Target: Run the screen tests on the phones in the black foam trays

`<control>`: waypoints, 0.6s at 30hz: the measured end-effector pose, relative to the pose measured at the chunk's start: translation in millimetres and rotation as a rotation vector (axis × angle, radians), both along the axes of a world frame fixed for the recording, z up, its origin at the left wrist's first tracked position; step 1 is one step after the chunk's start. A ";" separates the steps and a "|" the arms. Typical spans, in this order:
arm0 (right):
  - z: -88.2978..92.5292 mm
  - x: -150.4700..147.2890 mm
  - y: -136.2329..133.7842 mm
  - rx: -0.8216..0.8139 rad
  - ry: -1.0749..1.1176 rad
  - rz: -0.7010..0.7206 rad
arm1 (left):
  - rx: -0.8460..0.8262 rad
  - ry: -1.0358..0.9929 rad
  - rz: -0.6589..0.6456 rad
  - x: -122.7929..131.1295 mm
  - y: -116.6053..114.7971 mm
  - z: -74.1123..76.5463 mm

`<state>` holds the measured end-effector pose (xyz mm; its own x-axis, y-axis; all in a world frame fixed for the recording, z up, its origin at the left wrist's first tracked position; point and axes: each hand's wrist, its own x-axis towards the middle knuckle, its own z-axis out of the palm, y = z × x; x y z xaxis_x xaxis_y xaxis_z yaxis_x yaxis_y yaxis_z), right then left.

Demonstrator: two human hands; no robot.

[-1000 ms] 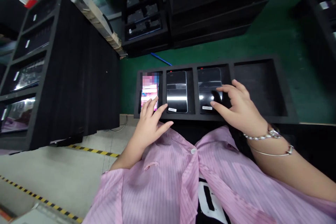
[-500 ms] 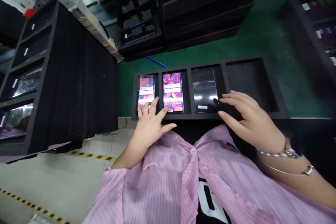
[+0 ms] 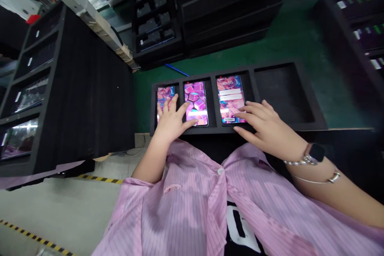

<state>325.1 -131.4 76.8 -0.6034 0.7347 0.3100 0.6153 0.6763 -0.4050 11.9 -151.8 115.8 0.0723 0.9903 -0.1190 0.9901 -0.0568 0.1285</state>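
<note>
Three phones with lit screens lie face up in separate compartments of a black foam tray (image 3: 270, 128). My left hand (image 3: 171, 122) is spread over the left phone (image 3: 165, 94) and the lower left part of the middle phone (image 3: 196, 96), holding neither. On the right phone (image 3: 229, 94), which shows a clock and message boxes, the fingertips of my right hand (image 3: 267, 126) lie at or just over the lower screen. The fingers of that hand are stretched out and grip nothing. The tray's rightmost compartment (image 3: 282, 92) holds no phone.
A blue pen (image 3: 177, 69) lies behind the tray on the green table (image 3: 300, 48). Stacked black trays (image 3: 156, 20) stand at the back, a tall black stack (image 3: 90, 88) at the left, and more trays (image 3: 339, 48) at the right.
The right phone's dark screen is now lit. My right hand has moved left onto it. The left and middle screens show different pictures, and my left hand has shifted slightly.
</note>
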 end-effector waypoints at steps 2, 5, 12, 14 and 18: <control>-5.4 -3.8 11.2 -0.018 -0.035 -0.007 | 0.065 -0.050 0.055 -7.0 12.9 -6.8; -9.8 -7.1 28.4 -0.050 -0.066 -0.079 | 0.239 -0.127 0.133 -20.0 21.6 -11.2; 8.3 3.7 30.2 0.046 0.008 -0.173 | 0.486 -0.283 0.111 -48.3 -14.4 3.0; 13.6 6.6 23.3 0.083 0.044 -0.126 | 0.497 -0.288 0.094 -50.5 -28.0 4.7; 10.5 7.3 9.3 0.074 0.117 -0.055 | 0.477 -0.277 0.014 -46.2 -46.6 -4.2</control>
